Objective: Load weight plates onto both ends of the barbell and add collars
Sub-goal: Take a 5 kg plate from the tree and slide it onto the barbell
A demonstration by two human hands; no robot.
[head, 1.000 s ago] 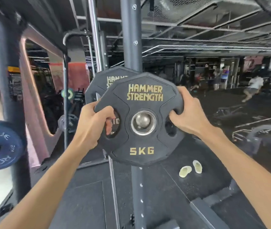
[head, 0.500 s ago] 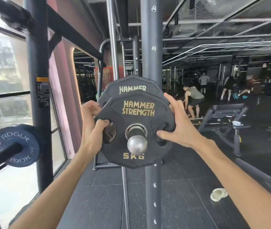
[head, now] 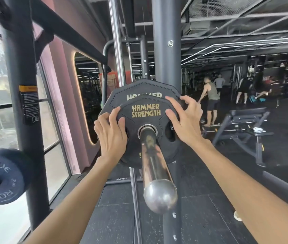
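Note:
A small black 5 kg Hammer Strength plate (head: 146, 113) sits far in on the chrome barbell sleeve (head: 154, 166), flat against a larger black Hammer Strength plate (head: 139, 88) behind it. The sleeve points toward me, its rounded end near the camera. My left hand (head: 110, 136) presses on the small plate's left side with fingers spread. My right hand (head: 183, 120) presses its upper right side, fingers mostly straight, fingertips reaching onto the larger plate's rim. No collar is in view.
A dark rack upright (head: 166, 50) rises behind the plates, another upright (head: 25, 85) stands left. A blue Rogue plate (head: 2, 176) hangs on a peg at lower left. A bench (head: 245, 124) stands right. Several people exercise in the background.
The small plate has slid along the sleeve away from me until it meets the larger plate. Both hands went from gripping its edges to pressing flat on its face.

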